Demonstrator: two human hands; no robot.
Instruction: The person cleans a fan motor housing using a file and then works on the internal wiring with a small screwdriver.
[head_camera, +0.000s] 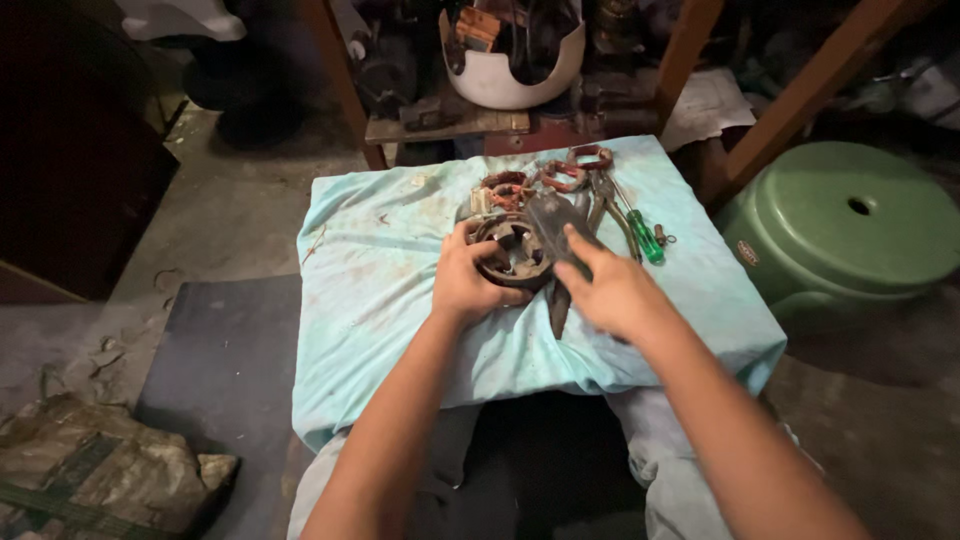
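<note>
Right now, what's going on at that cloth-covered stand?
A seated person works over a pale blue cloth draped on a small stand. The left hand grips a dark, rusty ring-shaped metal part. The right hand rests on a dark metal hand tool laid across that ring, index finger stretched along it. Behind them on the cloth lie coils of reddish copper wire, grey pliers and a green-handled screwdriver. A green plastic stool stands to the right.

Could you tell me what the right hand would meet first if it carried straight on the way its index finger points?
Probably the dark metal tool lying across the round motor part; the right hand already seems to touch it.
</note>
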